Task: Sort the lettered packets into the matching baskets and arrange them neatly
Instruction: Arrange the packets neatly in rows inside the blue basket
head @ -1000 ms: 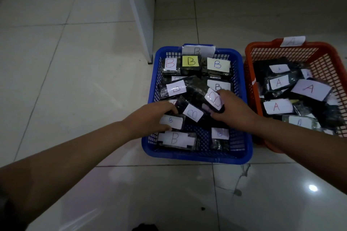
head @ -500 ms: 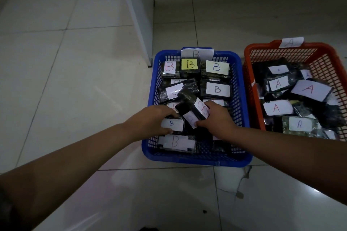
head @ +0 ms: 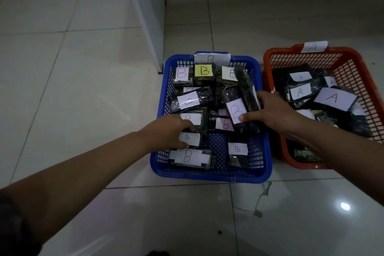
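both hands in the blue basket (head: 209, 173), sorting b packets

the right hand (head: 272, 110), at centre right of the frame, grips two dark packets (head: 244, 100), thumb on the front one's white b label. the left hand (head: 172, 131), centre, curls its fingers round a small b-labelled packet (head: 190, 138) near the basket's front left. the orange basket (head: 353, 72) of a-labelled packets stands just beside, at right, on the tiled floor (head: 83, 68).
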Available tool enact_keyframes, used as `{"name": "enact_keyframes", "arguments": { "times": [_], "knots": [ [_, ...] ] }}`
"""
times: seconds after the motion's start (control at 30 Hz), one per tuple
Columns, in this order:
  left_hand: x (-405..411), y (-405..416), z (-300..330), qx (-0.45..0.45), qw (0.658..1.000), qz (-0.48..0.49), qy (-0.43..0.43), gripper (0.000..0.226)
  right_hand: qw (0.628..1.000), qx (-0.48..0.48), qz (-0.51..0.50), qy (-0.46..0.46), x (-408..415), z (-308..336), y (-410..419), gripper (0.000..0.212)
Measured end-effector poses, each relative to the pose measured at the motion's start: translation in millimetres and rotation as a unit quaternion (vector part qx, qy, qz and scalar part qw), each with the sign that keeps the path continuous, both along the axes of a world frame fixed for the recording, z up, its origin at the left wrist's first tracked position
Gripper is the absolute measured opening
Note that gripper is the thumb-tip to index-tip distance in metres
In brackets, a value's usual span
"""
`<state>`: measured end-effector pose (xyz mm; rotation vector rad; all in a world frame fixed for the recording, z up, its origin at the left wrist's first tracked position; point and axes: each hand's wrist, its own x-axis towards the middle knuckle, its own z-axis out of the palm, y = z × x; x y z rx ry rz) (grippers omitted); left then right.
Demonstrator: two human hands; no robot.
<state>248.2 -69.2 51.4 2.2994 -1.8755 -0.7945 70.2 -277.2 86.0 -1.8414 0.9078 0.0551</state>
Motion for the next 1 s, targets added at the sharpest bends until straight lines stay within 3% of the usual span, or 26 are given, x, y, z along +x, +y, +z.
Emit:
{"name": "enact_keyframes", "arguments": {
  "times": [0.17,0.33,0.43,0.63,0.73,1.0],
  "knots": [
    [-0.4,2.2,0.0,0.011,1.000,-0.006,-0.011,0.045,0.999,0.007,0.050,-0.002,3.0,-0.4,3.0,0.044],
    [-3.1,3.0,1.9,-0.039,0.998,0.017,0.036,0.044,0.998,0.008,0.054,-0.010,2.6,-1.3,-2.0,0.050],
    [-1.8,-4.9,6.1,0.001,0.999,0.005,0.033,0.047,0.998,-0.003,0.055,-0.007,1.2,-0.9,-5.9,0.055],
    [9.4,-10.4,26.4,-0.021,0.984,0.103,0.140,0.045,0.996,0.016,0.082,-0.009,-2.5,4.1,-0.8,0.046],
    [0.7,-10.0,31.4,-0.010,0.982,0.087,0.169,0.041,0.996,0.016,0.083,-0.011,-2.3,4.5,1.6,0.044],
    [-43.6,-19.2,0.5,-0.115,0.975,0.077,0.173,0.045,0.997,-0.021,0.059,-0.045,2.3,12.4,-4.2,0.047]
  ]
}}
